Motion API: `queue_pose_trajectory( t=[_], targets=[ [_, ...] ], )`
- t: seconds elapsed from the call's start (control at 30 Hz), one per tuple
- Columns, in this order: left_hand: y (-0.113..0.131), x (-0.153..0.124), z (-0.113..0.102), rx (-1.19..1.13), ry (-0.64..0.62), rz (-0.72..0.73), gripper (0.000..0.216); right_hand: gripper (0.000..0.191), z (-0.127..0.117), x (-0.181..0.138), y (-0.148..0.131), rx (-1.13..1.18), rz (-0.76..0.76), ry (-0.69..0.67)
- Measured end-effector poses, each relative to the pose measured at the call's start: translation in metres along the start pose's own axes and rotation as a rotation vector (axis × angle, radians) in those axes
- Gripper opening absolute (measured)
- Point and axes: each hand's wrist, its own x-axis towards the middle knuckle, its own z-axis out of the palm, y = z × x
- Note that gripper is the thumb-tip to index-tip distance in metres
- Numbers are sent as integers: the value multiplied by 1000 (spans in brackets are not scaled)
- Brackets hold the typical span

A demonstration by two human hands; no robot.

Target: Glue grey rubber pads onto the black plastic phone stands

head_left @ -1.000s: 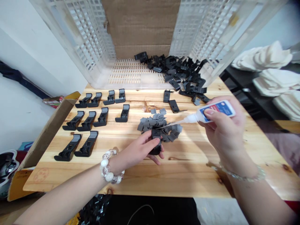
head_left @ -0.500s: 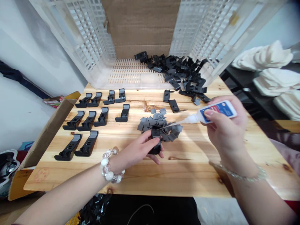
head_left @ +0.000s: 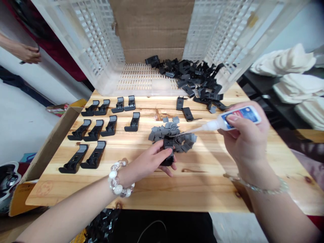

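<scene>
My left hand (head_left: 154, 157) is closed around a black plastic bracket (head_left: 168, 144), thumb on its top face. A glue bottle (head_left: 239, 117) with a white cap and a blue and red label lies tilted in my right hand (head_left: 246, 138). Its long thin nozzle (head_left: 194, 130) points left, with the tip at or just above the bracket's far end; whether it touches I cannot tell. Behind the bracket lies a loose heap of grey square pads (head_left: 186, 141). Several black brackets with a grey pad at one end, such as this bracket (head_left: 95, 154), stand in rows on the left.
A white plastic crate (head_left: 106, 86) lies open toward me at the back, with a pile of black brackets (head_left: 192, 74) spilling onto the wooden table (head_left: 152, 192). A cardboard box (head_left: 50, 145) is at the left edge. Another person's hand (head_left: 29, 54) shows at upper left.
My right hand has shifted the glue bottle slightly right and up, with the nozzle tip still near the bracket. Another person has come into view at upper left. My left hand stays in place.
</scene>
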Motion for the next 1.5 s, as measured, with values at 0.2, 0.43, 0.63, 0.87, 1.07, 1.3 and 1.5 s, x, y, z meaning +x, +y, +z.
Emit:
queue_pose_trajectory(
  t=[0.2,0.43,0.63,0.87,1.07,1.3,1.5],
  targets=[
    [-2,-1,-1,-22,10,13,23,18,0,6,1,181,182,-25],
    [-1,-1,0,-43,5,72,20,30,8,-5,7,193,495,-344],
    [-1,-1,-1,18,-9,58,22,18,15,-13,18,241,558,-498],
    [-3,1,-2,58,7,76,28,35,15,-14,24,227,612,-528],
    [0,1,-1,41,14,76,29,32,21,-21,35,-2,580,-550],
    [3,0,3,1,57,34,24,18,26,-31,37,-239,480,-653],
    [2,0,2,-14,67,28,32,13,27,-30,34,-497,155,-679]
  ],
)
